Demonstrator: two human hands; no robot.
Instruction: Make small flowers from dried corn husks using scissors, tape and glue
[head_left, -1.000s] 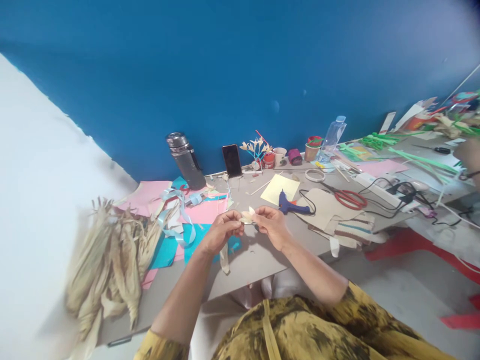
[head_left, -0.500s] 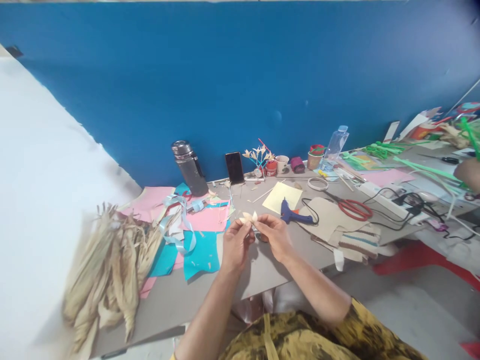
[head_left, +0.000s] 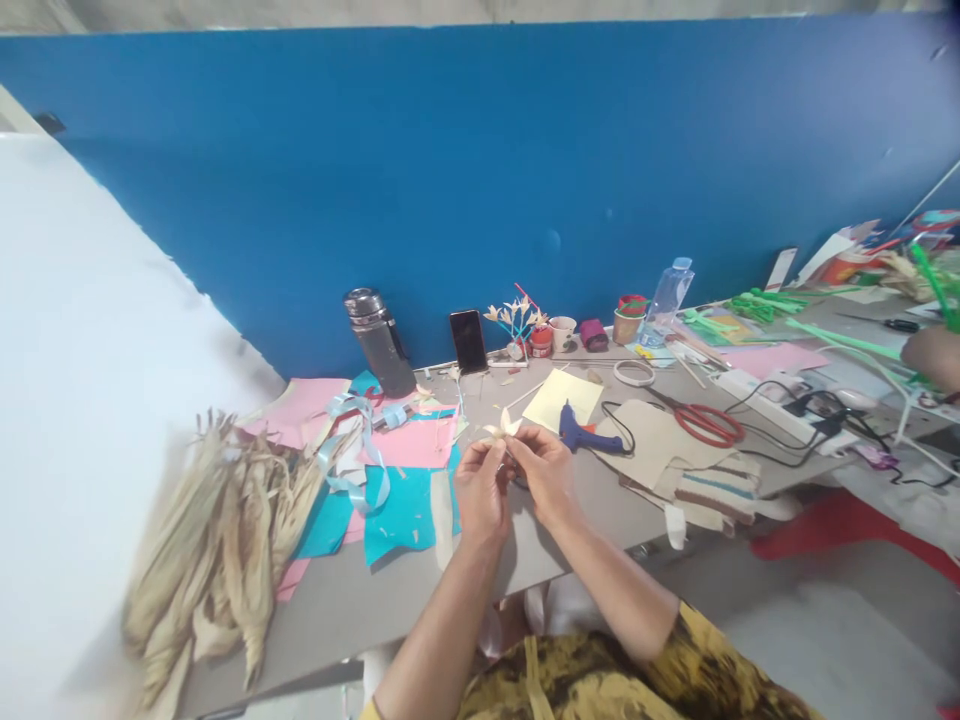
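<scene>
Between my fingertips is a small cream flower [head_left: 507,424] with pointed petals, apparently of dried corn husk. My left hand [head_left: 482,490] pinches its base from the left, and my right hand [head_left: 547,474] pinches it from the right. The fingers hide the lower part of the flower. Just right of my hands lies a blue glue gun [head_left: 585,432], close to a yellow paper sheet [head_left: 562,398]. Similar husk flowers [head_left: 517,312] on blue stems stand behind, near the wall.
Dried corn husks [head_left: 225,550] hang over the table's left side. Nearby are pink and teal sheets [head_left: 401,515] and a pale blue ribbon [head_left: 375,455]. A thermos [head_left: 380,345] and phone [head_left: 469,342] stand at the back. Red-handled scissors [head_left: 709,424] and a power strip [head_left: 772,405] lie right; another person's hand [head_left: 934,355] shows there.
The flower is turned between my fingers, its petals now pointing more upward. Both hands stay close together on it. The view has tilted slightly upward.
</scene>
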